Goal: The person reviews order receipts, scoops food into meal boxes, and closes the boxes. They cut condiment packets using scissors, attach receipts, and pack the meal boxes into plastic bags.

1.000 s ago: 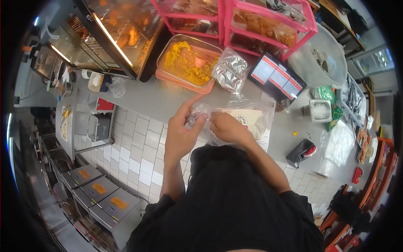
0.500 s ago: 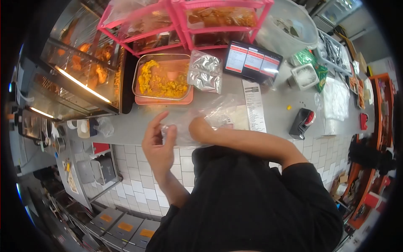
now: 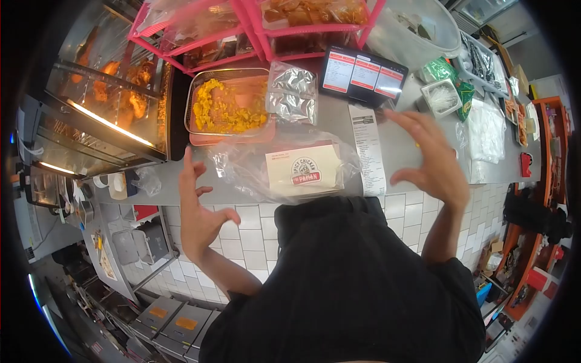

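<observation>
A cream food box (image 3: pixel 279 175) with a "spicy chicken" logo lies on the counter in front of me, with a clear plastic bag (image 3: pixel 242 171) around or under it; I cannot tell which. To the left of the bag, my left hand (image 3: pixel 201 212) is raised, fingers spread, holding nothing. My right hand (image 3: pixel 433 160) hovers on the other side, thumb and fingers apart and slightly blurred, also without anything in it. Nearest to that hand is a long printed receipt (image 3: pixel 368 151), lying flat beside the box.
Behind the box stand a wire-rimmed tray (image 3: pixel 192 115) of yellow food, a foil packet (image 3: pixel 292 91), a tablet (image 3: pixel 363 75) and pink shelves (image 3: pixel 257 30). A heated glass cabinet (image 3: pixel 109 124) is at left. White plastic bags (image 3: pixel 485 133) lie at right.
Both hands have moved apart, the left to the left and the right far to the right. The cream box, mostly covered before by my right arm, now shows.
</observation>
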Demonstrator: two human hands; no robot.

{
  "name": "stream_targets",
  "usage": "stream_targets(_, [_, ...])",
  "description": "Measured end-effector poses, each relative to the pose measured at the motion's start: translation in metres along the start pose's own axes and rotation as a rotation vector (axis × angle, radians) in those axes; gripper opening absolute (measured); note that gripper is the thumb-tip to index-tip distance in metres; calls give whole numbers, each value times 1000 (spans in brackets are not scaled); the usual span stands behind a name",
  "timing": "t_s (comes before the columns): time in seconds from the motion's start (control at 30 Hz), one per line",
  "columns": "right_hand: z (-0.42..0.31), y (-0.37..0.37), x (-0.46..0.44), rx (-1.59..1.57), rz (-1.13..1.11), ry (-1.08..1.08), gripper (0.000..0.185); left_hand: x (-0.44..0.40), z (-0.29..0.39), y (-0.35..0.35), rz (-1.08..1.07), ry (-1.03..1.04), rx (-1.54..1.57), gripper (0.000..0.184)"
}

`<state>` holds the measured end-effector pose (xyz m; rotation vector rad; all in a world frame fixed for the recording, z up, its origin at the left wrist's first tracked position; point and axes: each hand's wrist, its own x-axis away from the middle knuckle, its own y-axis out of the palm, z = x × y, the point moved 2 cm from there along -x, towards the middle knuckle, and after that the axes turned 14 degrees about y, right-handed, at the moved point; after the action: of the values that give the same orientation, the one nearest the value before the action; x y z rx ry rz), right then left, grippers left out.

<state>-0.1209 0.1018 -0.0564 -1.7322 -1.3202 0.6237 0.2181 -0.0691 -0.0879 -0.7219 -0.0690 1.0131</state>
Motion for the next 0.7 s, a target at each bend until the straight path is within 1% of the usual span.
stream_targets(0.03, [16, 18, 1, -36, -14, 126, 109, 2, -7, 2, 18, 48, 47, 101])
stream_targets(0.07, [38, 54, -3, -40, -64, 111, 128, 2, -20, 12, -67, 70, 108, 102])
stream_targets(0.1, [35, 80, -8, -121, -108, 76, 128, 3, -33, 23, -152, 88, 171, 103])
stream_targets(0.13, [22, 108, -16, -204, -155, 44, 128, 6, -51, 47, -215, 113, 163, 94])
stream_targets(0.17, [12, 139, -22, -164, -102, -22, 123, 10, -69, 71, -278, 140, 157, 85])
stream_targets(0.2, [-1, 168, -30, -127, -45, -90, 119, 16, -72, 90, -253, 179, 111, 79])
stream_targets(0.23, [-4, 189, -32, -272, -60, -59, 98, 21, -74, 108, -228, 217, 63, 72])
stream_targets(0.27, [-6, 210, -34, -419, -71, -32, 79, 22, -72, 116, -172, 173, 57, 60])
stream_targets(0.33, [3, 211, -34, -594, 96, -146, 69, 22, -83, 121, -152, 265, 26, 41])
stream_targets(0.37, [13, 208, -28, -737, 24, -210, 54, 23, -89, 124, -140, 311, 10, 31])
stream_targets(0.4, [13, 208, -23, -812, -13, -236, 47, 29, -85, 128, -1, 93, 268, 29])
stream_targets(0.43, [11, 208, -18, -887, -52, -261, 40, 29, -82, 134, 49, 78, 283, 26])
stream_targets(0.5, [-2, 212, -23, -778, 80, -127, 37, 28, -75, 146, 149, 52, 313, 21])
stream_targets(0.53, [-6, 229, -30, -857, 80, -129, 41, 28, -79, 154, 173, 68, 390, 17])
stream_targets(0.57, [-5, 242, -35, -859, 81, -136, 41, 28, -85, 159, 195, 84, 466, 13])
stream_targets(0.6, [-9, 244, -40, -768, 147, -220, 43, 30, -91, 162, 195, 91, 462, 13])
stream_targets(0.67, [-12, 251, -45, -693, 24, -179, 69, 35, -102, 171, 70, 108, 413, 8])
stream_targets(0.7, [-18, 244, -45, -694, 25, -177, 69, 38, -105, 175, 28, 113, 397, 7])
